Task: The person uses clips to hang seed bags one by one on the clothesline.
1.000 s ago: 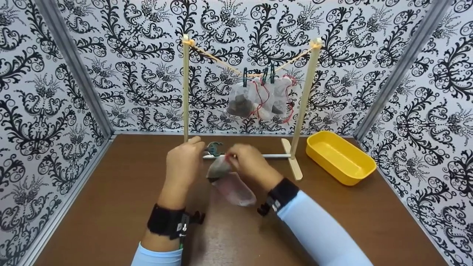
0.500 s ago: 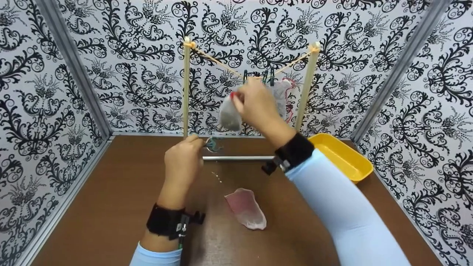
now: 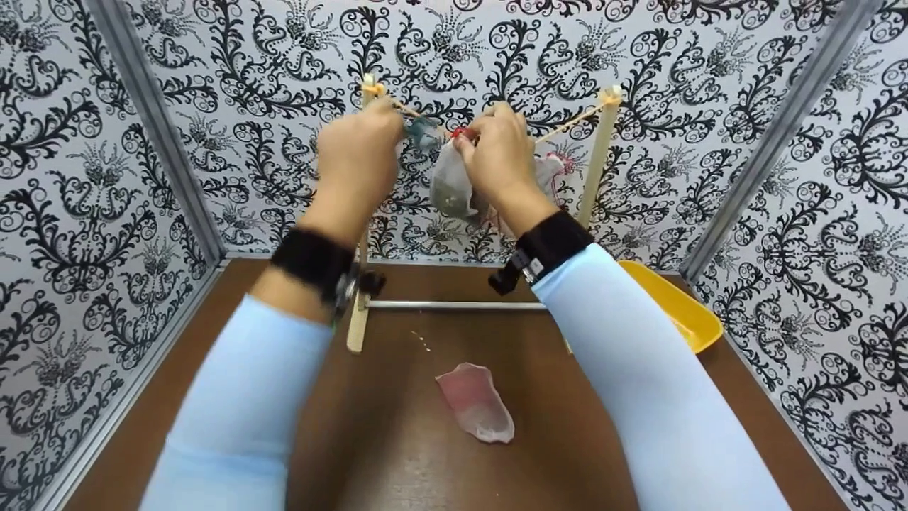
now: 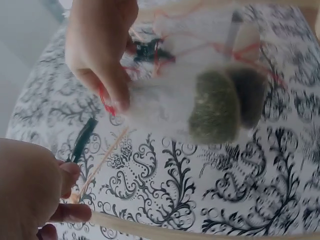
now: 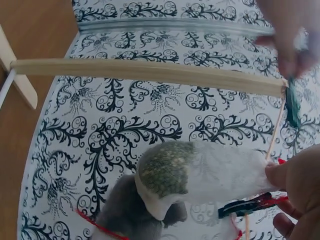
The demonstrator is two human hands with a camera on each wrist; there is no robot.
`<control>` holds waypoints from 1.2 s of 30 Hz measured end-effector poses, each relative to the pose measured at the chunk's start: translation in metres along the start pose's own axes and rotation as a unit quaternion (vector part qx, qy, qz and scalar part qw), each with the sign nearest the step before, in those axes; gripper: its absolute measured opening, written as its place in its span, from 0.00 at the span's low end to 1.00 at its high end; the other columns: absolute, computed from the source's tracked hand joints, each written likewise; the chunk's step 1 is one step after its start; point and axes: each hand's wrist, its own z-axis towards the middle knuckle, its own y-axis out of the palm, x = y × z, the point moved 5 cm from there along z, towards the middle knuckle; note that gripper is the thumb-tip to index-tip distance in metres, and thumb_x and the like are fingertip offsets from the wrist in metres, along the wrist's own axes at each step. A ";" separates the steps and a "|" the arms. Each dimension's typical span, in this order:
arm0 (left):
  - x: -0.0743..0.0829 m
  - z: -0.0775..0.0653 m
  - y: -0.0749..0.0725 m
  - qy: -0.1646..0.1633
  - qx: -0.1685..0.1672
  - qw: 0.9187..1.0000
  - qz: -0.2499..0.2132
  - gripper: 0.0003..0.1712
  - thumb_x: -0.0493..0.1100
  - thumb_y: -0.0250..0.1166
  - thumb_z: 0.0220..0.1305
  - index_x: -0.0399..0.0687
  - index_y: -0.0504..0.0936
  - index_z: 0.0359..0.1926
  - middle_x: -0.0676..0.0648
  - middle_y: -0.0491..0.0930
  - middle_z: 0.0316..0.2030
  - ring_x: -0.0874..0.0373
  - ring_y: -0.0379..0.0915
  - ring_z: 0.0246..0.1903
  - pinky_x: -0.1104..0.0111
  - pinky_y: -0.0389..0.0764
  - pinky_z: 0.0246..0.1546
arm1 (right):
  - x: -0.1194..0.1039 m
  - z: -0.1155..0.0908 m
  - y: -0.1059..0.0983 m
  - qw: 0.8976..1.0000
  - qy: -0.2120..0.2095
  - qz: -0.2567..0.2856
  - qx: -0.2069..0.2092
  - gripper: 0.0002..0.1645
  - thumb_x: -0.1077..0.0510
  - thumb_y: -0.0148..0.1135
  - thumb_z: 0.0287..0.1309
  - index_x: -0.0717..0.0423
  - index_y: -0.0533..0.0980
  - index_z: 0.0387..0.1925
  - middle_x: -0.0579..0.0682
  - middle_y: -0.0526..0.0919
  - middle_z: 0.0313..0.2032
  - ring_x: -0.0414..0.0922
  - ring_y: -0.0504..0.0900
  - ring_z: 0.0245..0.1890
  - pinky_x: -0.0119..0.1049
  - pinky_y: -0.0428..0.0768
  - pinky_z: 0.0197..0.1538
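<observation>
My right hand (image 3: 502, 152) pinches the gathered neck of a sheer white mesh drawstring bag (image 3: 450, 184), with its red cord at the fingertips. Greenish grains fill the bag's bottom in the right wrist view. The bag hangs down at the sagging cord line (image 3: 567, 129), in front of other hung bags. To its left, my left hand (image 3: 358, 156) holds a dark green clothespin (image 4: 84, 139) by one end, near the left part of the line. Behind the right hand, another green clothespin (image 5: 245, 205) grips the line; the hand hides part of the hung bags (image 3: 550, 174).
Two wooden posts, the right one (image 3: 599, 163) in plain sight, carry the line, joined low down by a white rod (image 3: 454, 306). A pinkish mesh pouch (image 3: 477, 404) lies on the brown table (image 3: 397, 440). A yellow tray (image 3: 699, 323) stands at right, partly behind the sleeve.
My right hand has lifted the filled bag from above the table up to the line, and the pink pouch has dropped to the table. My left hand has risen with its clothespin.
</observation>
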 end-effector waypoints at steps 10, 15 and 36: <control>0.025 0.057 0.006 0.021 -0.121 0.988 0.089 0.14 0.33 0.60 0.84 0.38 0.87 0.61 0.39 0.91 0.57 0.43 0.91 0.51 0.53 0.96 0.54 | 0.009 0.008 0.004 0.999 -0.009 0.004 0.033 0.12 0.47 0.71 0.78 0.47 0.91 0.51 0.43 0.76 0.51 0.42 0.72 0.55 0.37 0.77 0.64; 0.028 0.064 0.013 0.030 -0.150 0.981 0.116 0.16 0.36 0.60 0.85 0.36 0.85 0.65 0.37 0.90 0.59 0.41 0.89 0.56 0.51 0.93 0.62 | 0.008 0.009 0.003 0.999 -0.012 0.003 0.030 0.11 0.46 0.70 0.79 0.46 0.91 0.50 0.42 0.76 0.50 0.41 0.72 0.53 0.35 0.77 0.62; 0.037 0.077 0.016 0.066 -0.201 0.953 0.217 0.15 0.37 0.59 0.87 0.35 0.85 0.64 0.35 0.90 0.59 0.41 0.90 0.55 0.45 0.93 0.62 | -0.006 0.015 0.009 0.994 -0.079 -0.019 0.075 0.13 0.48 0.70 0.80 0.52 0.91 0.45 0.45 0.77 0.47 0.45 0.76 0.52 0.40 0.81 0.59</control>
